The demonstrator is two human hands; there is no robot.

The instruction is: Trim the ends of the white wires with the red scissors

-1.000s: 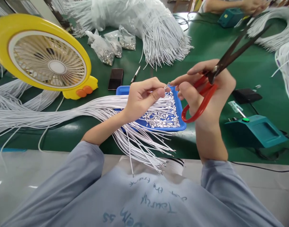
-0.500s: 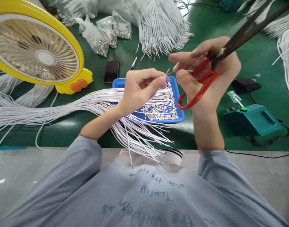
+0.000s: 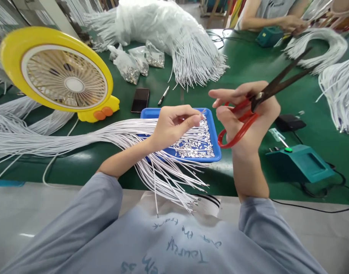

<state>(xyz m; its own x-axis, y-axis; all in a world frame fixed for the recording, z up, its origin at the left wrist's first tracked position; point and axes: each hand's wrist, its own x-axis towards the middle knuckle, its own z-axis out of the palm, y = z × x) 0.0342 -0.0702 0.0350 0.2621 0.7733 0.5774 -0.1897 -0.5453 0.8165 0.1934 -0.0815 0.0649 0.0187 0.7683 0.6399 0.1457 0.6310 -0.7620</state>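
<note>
My left hand is closed in a pinch over the blue tray, with the tip of a white wire poking out between thumb and forefinger. Many small pale metal bits lie in the tray. A bundle of white wires runs in from the left, across the tray and under my left hand, some ends hanging over the table edge. In my right hand are red-handled scissors, hooked on the fingers, blades parted and pointing up to the right. My right thumb and forefinger are apart, beside the tray.
A yellow fan stands at left. Behind the tray are a phone, a pen, bags of metal parts and a plastic-wrapped wire bundle. A teal device with a cable is at right; a co-worker's hands are beyond.
The view has tilted up, bringing a co-worker into sight. My right hand, still holding the scissors, has its fingertips a little farther from the pinched wire tip, which shows less now.
</note>
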